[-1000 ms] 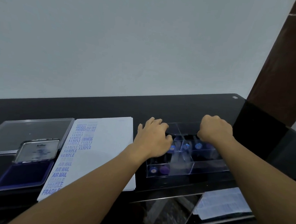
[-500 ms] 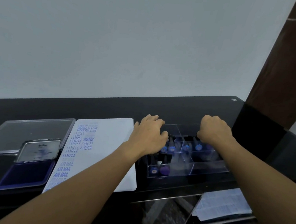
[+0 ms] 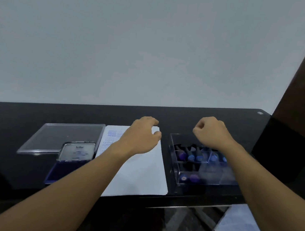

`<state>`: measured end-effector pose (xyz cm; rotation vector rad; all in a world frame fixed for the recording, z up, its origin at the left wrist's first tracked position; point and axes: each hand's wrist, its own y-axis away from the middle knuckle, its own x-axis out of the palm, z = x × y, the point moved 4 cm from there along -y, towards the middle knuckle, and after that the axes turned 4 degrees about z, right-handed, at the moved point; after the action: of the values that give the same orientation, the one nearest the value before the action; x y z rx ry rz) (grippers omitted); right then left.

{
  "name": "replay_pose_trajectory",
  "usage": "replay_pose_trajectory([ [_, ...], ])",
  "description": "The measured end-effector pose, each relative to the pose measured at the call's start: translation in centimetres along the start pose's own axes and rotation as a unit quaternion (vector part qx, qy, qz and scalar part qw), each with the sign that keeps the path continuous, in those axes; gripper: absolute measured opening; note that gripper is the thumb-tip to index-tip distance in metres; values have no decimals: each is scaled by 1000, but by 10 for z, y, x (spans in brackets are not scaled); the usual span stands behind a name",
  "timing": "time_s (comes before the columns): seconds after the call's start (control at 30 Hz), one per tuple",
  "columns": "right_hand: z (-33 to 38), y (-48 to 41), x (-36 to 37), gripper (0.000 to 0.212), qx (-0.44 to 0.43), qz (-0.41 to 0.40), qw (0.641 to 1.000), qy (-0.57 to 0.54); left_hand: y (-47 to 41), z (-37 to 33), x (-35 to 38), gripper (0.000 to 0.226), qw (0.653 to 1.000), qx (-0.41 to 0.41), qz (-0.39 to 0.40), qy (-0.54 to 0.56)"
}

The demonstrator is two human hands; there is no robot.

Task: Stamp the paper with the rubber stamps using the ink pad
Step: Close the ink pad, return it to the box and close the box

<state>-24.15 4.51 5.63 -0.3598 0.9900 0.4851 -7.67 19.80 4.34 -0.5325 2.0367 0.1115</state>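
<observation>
One view only: your head camera looks forward and slightly down across the tabletop from its near edge, close in; far wall fills the upper half.

A strip of bare table lies open between the left hand and the right hand, and more bare table runs beyond both to the wall. Under the right hand stand the clear box's walls and dividers, with stamps crowding its compartments. Left of the left hand, the ink pad's raised lid stands up.
</observation>
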Motion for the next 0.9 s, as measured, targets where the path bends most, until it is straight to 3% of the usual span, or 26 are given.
replay_pose_trajectory([
  [0.4,102,30,67,16,-83,76,992,-65,65,92,-70,48,996,-84,-22,20],
  [0.63,157,42,108,14,-109,112,981,-113,96,147,-97,43,985,-143,-73,63],
  [0.8,192,51,148,22,-88,146,968,-186,112,194,-102,40,952,-231,-134,150],
  [0.9,210,58,169,15,-71,173,957,-221,118,218,-96,42,927,-284,-154,189],
])
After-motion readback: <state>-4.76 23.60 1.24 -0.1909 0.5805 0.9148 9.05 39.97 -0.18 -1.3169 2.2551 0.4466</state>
